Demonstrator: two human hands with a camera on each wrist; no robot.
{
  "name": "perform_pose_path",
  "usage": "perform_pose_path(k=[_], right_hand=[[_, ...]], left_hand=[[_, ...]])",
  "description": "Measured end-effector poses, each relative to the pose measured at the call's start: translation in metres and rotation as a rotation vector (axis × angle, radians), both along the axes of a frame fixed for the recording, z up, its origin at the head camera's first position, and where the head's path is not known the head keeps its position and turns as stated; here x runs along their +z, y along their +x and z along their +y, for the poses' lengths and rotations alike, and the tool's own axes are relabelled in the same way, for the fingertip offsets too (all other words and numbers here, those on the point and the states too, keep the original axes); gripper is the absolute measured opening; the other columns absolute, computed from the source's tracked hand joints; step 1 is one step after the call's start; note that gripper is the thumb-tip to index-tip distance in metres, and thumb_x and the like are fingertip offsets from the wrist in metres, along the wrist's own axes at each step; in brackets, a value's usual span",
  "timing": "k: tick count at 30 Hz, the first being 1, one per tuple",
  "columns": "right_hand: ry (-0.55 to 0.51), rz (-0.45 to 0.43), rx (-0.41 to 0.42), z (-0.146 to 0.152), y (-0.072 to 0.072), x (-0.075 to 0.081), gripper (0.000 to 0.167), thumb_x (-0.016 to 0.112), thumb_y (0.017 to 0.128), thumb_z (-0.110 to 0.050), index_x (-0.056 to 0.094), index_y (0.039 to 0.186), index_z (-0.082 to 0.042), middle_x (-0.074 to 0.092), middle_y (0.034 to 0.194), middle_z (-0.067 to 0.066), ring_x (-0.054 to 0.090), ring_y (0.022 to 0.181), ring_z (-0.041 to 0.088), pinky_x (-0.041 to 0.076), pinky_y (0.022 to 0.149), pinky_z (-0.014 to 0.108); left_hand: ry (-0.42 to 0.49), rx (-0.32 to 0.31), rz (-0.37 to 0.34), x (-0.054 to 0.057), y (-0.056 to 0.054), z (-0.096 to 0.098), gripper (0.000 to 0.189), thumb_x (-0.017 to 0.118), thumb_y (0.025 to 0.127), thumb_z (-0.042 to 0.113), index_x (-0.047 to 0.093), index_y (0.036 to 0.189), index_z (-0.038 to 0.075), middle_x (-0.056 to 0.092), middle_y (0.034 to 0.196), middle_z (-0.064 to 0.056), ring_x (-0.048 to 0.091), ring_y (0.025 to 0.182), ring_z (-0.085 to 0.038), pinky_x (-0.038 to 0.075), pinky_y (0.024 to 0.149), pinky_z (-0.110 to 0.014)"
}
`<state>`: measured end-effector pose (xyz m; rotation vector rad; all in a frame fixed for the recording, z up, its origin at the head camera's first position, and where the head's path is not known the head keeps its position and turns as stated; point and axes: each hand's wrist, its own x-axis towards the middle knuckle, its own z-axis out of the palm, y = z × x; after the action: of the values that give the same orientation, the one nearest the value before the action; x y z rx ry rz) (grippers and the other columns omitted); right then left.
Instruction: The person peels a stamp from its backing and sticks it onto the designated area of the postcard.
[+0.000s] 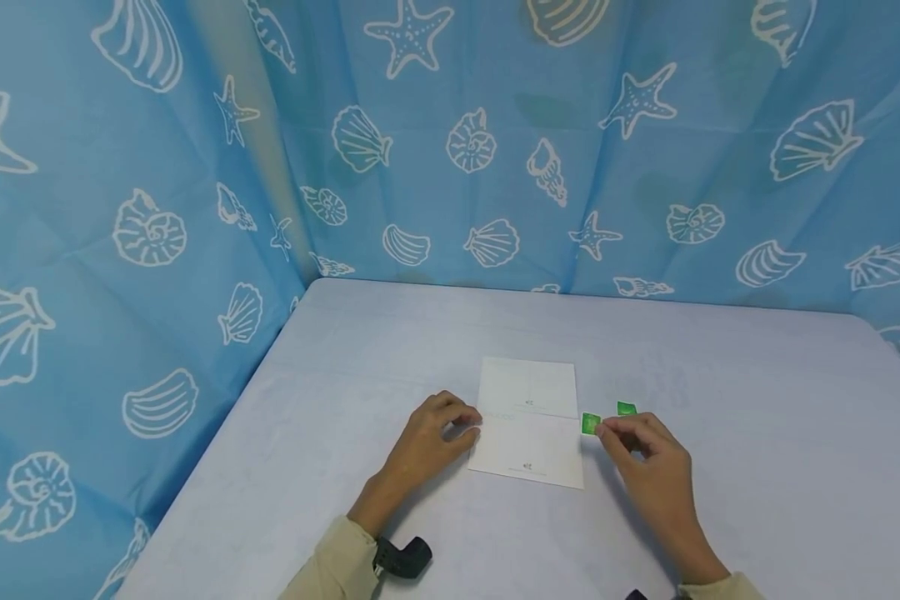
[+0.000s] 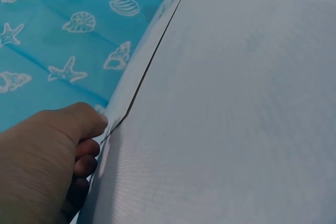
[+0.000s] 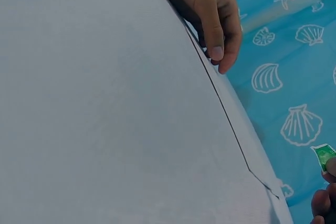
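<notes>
A white card (image 1: 527,442) with a crease across its middle lies on the table, a small emblem and a line of fine print on each half. My left hand (image 1: 437,437) is at the card's left edge, thumb and forefinger apart with their tips right by the crease. To the right of the card, my right hand (image 1: 652,467) pinches a small green stamp-like square (image 1: 590,423) with a pale border between thumb and forefinger. A second green square (image 1: 626,408) shows just beyond the right hand, which partly covers it.
The table (image 1: 345,350) has a pale cloth over it. Blue curtains (image 1: 435,192) with white shells and starfish hang behind it and along the left side. A black wrist device (image 1: 405,558) sits at the left sleeve.
</notes>
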<state>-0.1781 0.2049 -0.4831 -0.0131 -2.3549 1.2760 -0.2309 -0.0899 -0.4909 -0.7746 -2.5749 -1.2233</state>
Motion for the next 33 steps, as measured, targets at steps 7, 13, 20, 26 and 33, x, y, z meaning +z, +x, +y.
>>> perform_pose_path(k=[7, 13, 20, 26, 33], right_hand=[[0.019, 0.024, -0.021, 0.001, -0.01, -0.006, 0.008, 0.077, 0.09, -0.015, 0.077, 0.094, -0.009, 0.062, 0.09, -0.004, 0.057, 0.077, 0.009, 0.043, 0.068, 0.013], [0.031, 0.03, -0.029, 0.0, -0.016, -0.009, 0.009, 0.077, 0.09, -0.017, 0.077, 0.095, -0.009, 0.061, 0.091, -0.004, 0.057, 0.078, 0.009, 0.043, 0.069, 0.013], [0.044, 0.046, -0.042, 0.0, -0.025, -0.012, 0.01, 0.076, 0.09, -0.015, 0.077, 0.096, -0.007, 0.062, 0.092, -0.004, 0.057, 0.079, 0.008, 0.043, 0.069, 0.013], [0.026, 0.058, -0.026, -0.004, -0.033, -0.013, 0.011, 0.076, 0.09, -0.015, 0.076, 0.097, -0.006, 0.061, 0.092, -0.004, 0.057, 0.08, 0.008, 0.044, 0.07, 0.013], [0.042, 0.035, -0.041, -0.005, -0.038, -0.011, 0.013, 0.074, 0.092, -0.017, 0.076, 0.098, -0.006, 0.061, 0.093, -0.004, 0.057, 0.081, 0.009, 0.044, 0.07, 0.013]], left_hand=[[-0.047, -0.014, 0.082, -0.002, 0.0, -0.001, 0.012, 0.077, 0.088, 0.01, 0.075, 0.1, 0.012, 0.061, 0.099, 0.0, 0.056, 0.096, -0.015, 0.049, 0.084, -0.032], [-0.06, -0.003, 0.092, -0.001, -0.001, -0.001, 0.013, 0.078, 0.087, 0.009, 0.075, 0.098, 0.011, 0.061, 0.099, 0.0, 0.054, 0.096, -0.016, 0.049, 0.084, -0.033], [-0.065, -0.012, 0.067, -0.002, 0.0, -0.001, 0.013, 0.078, 0.088, 0.01, 0.074, 0.1, 0.012, 0.06, 0.101, 0.0, 0.054, 0.097, -0.016, 0.049, 0.084, -0.033], [-0.074, 0.011, 0.043, 0.0, 0.001, -0.002, 0.012, 0.077, 0.088, 0.011, 0.074, 0.1, 0.014, 0.06, 0.102, 0.002, 0.053, 0.098, -0.015, 0.048, 0.086, -0.033], [-0.059, 0.0, 0.048, -0.002, 0.001, 0.0, 0.012, 0.077, 0.088, 0.011, 0.074, 0.099, 0.013, 0.06, 0.101, 0.002, 0.054, 0.098, -0.016, 0.049, 0.085, -0.033]])
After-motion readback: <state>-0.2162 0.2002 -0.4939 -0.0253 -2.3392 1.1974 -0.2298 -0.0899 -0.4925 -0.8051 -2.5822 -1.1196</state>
